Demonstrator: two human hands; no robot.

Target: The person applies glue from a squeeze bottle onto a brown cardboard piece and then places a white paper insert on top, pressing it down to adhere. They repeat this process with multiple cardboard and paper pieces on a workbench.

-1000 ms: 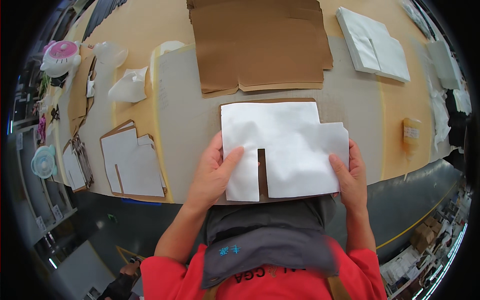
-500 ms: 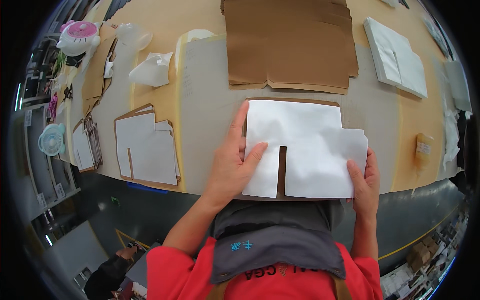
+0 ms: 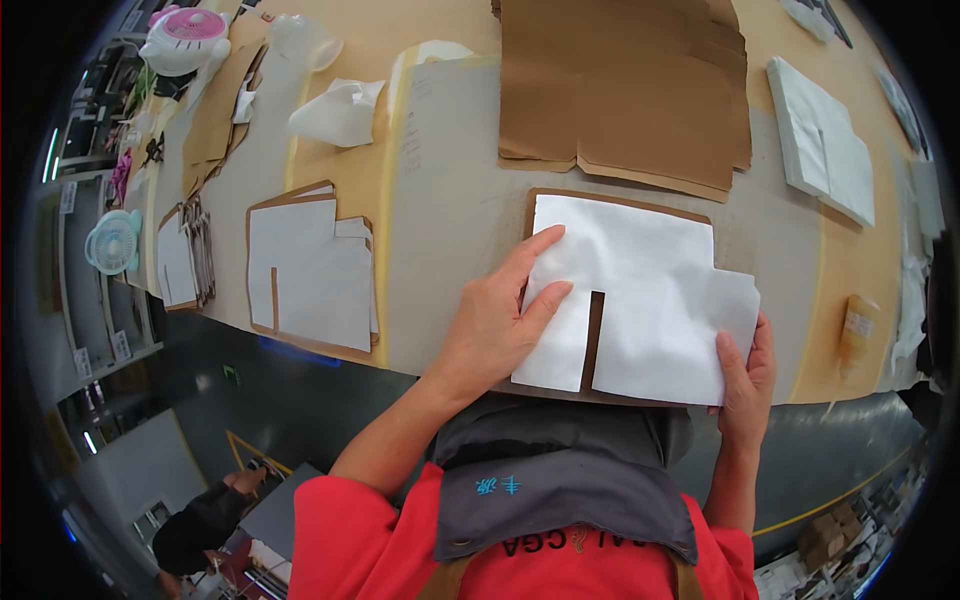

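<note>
A white sheet (image 3: 655,300) with a notched upper right corner and a narrow slot lies on a brown paperboard piece (image 3: 620,196) of similar outline. Brown shows along the top and left edges and through the slot. My left hand (image 3: 497,325) grips the left side, thumb and forefinger on top of the white, other fingers hidden at the edge. At the lower right edge, my right hand (image 3: 748,385) pinches the piece, thumb above and fingers around the side. The piece is at the table's front edge.
Beyond it lies a stack of brown paperboard (image 3: 625,90). White-topped brown pieces (image 3: 315,280) are at left, a white sheet stack (image 3: 815,140) at far right. A yellowish bottle (image 3: 858,335), crumpled white plastic (image 3: 338,112) and a pink-and-white fan (image 3: 187,40) also occupy the table (image 3: 440,220).
My left forefinger has moved from the upper left corner onto the white sheet. The held piece has turned slightly clockwise. The whole view has shifted, with table items appearing farther right.
</note>
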